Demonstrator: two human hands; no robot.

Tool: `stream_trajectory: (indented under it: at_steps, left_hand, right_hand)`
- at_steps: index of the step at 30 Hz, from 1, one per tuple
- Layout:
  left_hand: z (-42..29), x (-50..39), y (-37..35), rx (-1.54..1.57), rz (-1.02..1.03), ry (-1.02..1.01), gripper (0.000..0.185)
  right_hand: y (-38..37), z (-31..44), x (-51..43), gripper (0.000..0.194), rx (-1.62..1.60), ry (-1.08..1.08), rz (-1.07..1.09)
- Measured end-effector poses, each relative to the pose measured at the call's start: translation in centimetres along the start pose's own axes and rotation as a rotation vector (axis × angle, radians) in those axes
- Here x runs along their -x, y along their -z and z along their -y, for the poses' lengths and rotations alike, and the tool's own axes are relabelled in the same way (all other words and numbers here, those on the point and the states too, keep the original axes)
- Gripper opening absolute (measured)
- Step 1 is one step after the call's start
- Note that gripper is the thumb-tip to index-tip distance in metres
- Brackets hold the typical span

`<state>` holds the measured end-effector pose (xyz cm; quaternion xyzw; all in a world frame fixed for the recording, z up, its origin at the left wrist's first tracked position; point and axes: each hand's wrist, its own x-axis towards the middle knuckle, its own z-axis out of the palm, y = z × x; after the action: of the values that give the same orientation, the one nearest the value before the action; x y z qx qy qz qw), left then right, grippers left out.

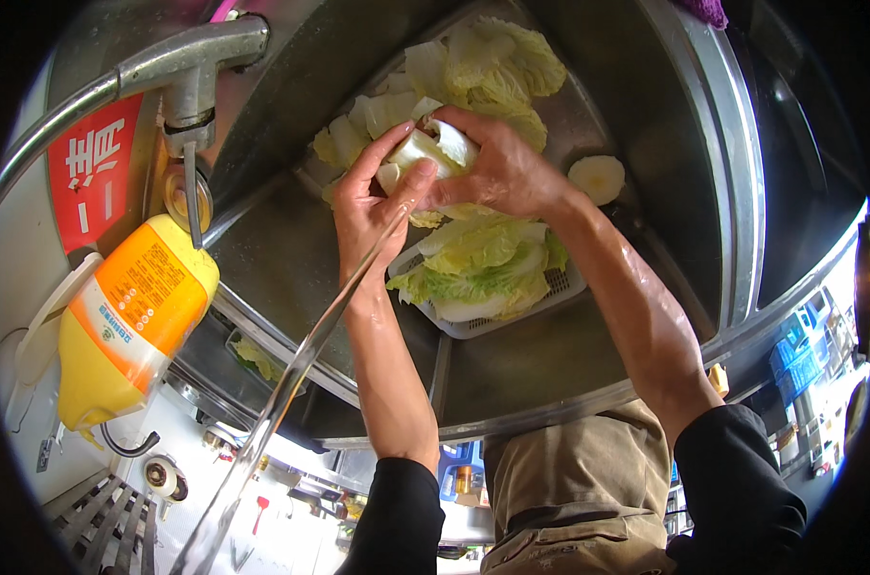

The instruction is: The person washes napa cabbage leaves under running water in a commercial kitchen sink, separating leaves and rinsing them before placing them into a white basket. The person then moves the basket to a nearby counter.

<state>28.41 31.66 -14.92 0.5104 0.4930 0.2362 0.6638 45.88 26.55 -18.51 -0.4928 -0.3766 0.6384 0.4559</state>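
My left hand (374, 205) and my right hand (503, 169) together grip a pale chunk of napa cabbage (420, 152) over a stainless steel sink (284, 266). A stream of water (313, 345) runs onto my left hand near the thumb. Beyond my hands, loose napa cabbage leaves (507, 65) lie on the sink's bottom. Nearer to me, a white plastic basket (471, 329) holds more leaves (478, 269), some with green edges. To the right of my right wrist lies a round, cut cabbage base (597, 180).
A metal tap (183, 65) arches across the upper left. Below it hangs a yellow plastic bottle (140, 316) with a printed label, near a red sign (94, 172) bearing writing. A container with leaves (259, 359) sits left of the sink. Purple cloth (706, 10) shows at the upper right.
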Motion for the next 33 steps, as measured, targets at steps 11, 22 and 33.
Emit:
stream_trajectory:
  at_steps: [11,22,33]
  left_hand:
    - [1.5,-0.1,0.4,0.183,0.007,-0.047,0.05]
    - [2.7,0.8,-0.7,0.358,-0.125,0.024,0.052]
    - [0.5,0.8,-0.3,0.056,-0.059,-0.027,0.042]
  right_hand:
    - [-0.1,-1.2,1.1,0.054,-0.547,-0.264,-0.029]
    - [-1.2,-0.2,1.1,0.049,-0.541,-0.253,-0.252]
    - [-0.9,-0.4,1.9,0.041,-0.815,-0.372,-0.252]
